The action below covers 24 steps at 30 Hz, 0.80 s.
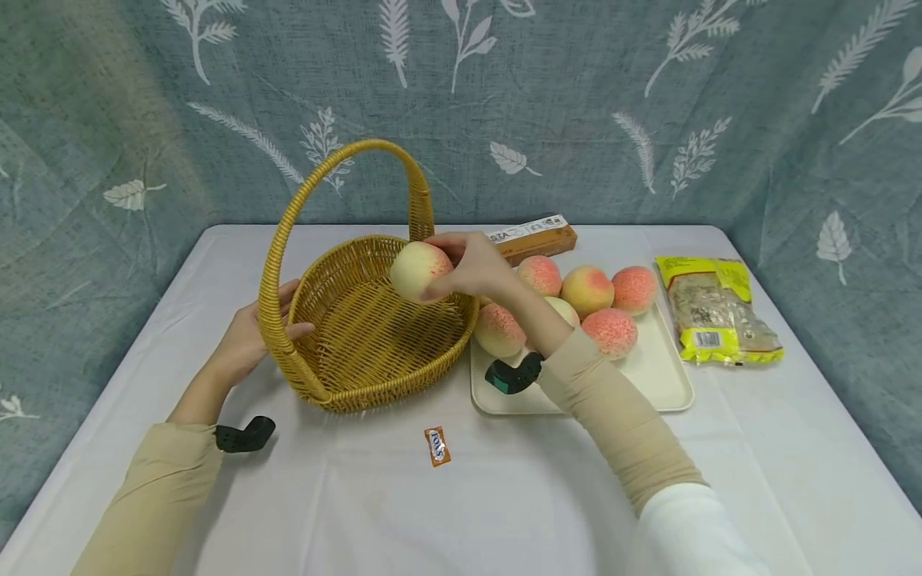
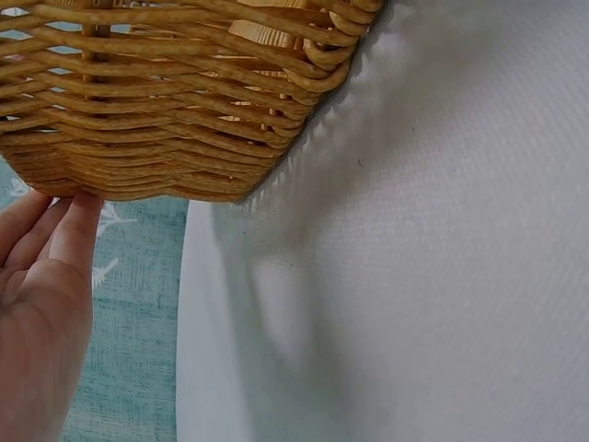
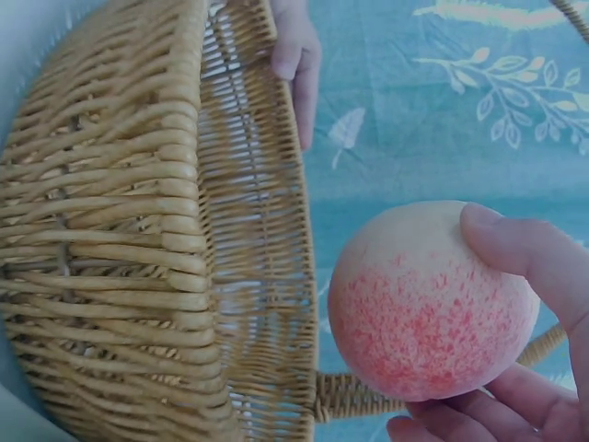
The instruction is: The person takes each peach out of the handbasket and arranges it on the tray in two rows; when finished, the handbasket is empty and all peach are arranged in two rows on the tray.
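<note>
A wicker basket point(image 1: 382, 332) with a tall arched handle stands on the left part of the table; no fruit shows inside it. My left hand point(image 1: 245, 338) grips its left side by the handle's foot, thumb over the rim and fingers outside. In the left wrist view, the fingertips point(image 2: 81, 210) touch the woven wall. Over the basket's right side, my right hand point(image 1: 477, 262) holds a pale peach point(image 1: 414, 272) with a red-speckled patch. The right wrist view shows thumb and fingers round that peach point(image 3: 428, 304), apart from the rim.
Several peaches point(image 1: 611, 333) lie on a cream tray point(image 1: 663, 384) right of the basket, partly behind my right forearm. A long brown box point(image 1: 542, 242) is behind it. A yellow bag point(image 1: 720, 314) lies at far right, and a small orange packet point(image 1: 437, 446) lies in front.
</note>
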{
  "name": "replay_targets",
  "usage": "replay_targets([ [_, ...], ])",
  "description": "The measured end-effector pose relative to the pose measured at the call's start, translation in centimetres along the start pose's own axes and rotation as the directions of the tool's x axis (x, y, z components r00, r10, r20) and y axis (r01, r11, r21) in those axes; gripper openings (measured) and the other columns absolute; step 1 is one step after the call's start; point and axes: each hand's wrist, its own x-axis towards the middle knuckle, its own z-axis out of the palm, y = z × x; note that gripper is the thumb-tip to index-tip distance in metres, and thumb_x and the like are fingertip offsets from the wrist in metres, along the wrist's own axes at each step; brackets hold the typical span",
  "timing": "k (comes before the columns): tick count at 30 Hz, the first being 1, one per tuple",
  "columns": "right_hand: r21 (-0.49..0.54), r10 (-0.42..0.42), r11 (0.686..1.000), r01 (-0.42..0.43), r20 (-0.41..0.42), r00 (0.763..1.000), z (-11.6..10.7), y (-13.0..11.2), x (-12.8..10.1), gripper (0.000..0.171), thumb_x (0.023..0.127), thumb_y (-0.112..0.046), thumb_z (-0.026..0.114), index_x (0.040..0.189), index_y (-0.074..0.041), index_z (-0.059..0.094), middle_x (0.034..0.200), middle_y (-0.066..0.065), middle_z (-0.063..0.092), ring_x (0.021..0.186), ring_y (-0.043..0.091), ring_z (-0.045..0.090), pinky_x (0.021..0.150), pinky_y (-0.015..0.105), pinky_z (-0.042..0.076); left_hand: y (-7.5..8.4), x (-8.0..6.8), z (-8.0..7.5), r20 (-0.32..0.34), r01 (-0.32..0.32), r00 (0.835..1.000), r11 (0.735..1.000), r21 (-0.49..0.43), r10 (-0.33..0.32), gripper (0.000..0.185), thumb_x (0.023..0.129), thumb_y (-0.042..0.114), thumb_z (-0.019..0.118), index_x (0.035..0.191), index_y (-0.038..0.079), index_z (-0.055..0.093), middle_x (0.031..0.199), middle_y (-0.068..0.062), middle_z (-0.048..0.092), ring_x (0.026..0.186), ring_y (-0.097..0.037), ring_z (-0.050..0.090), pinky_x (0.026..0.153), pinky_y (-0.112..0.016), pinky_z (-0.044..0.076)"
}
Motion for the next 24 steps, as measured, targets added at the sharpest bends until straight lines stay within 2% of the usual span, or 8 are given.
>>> replay_targets([
  [9, 0.098, 0.052, 0.994, -0.048, -0.047, 0.998, -1.2, 0.3, -1.7, 0.065, 0.06, -0.003, 0.078, 0.121, -0.009, 0.053, 0.111, 0.004, 0.057, 0.098, 0.015, 0.055, 0.079, 0.029, 0.048, 0.1, 0.1, 0.1, 0.001, -0.007, 1.0, 1.0, -0.012, 0.007, 0.077, 0.08, 0.019, 0.066, 0.142, 0.013, 0.019, 0.14, -0.009, 0.03, 0.125, -0.026, 0.032, 0.087, -0.01, 0.036],
  [16, 0.085, 0.037, 0.996, -0.028, -0.099, 0.994, -2.3, 0.8, -3.1, 0.069, 0.06, -0.002, 0.079, 0.122, -0.011, 0.05, 0.117, 0.003, 0.054, 0.107, 0.014, 0.05, 0.085, 0.028, 0.044, 0.1, 0.2, 0.1, 0.006, -0.014, 1.0, 1.0, -0.022, 0.015, 0.078, 0.08, 0.02, 0.066, 0.142, 0.012, 0.019, 0.141, -0.009, 0.029, 0.125, -0.026, 0.032, 0.084, -0.006, 0.035],
  [24, 0.134, 0.012, 0.991, 0.011, -0.176, 0.984, -4.1, 1.7, -4.9, 0.067, 0.057, 0.001, 0.079, 0.116, -0.006, 0.048, 0.111, 0.009, 0.057, 0.101, 0.019, 0.054, 0.082, 0.032, 0.046, 0.0, 0.0, 0.1, 0.004, -0.016, 1.0, 1.0, -0.001, 0.016, 0.077, 0.081, 0.02, 0.065, 0.142, 0.015, 0.018, 0.141, -0.009, 0.029, 0.125, -0.027, 0.031, 0.081, -0.005, 0.035],
])
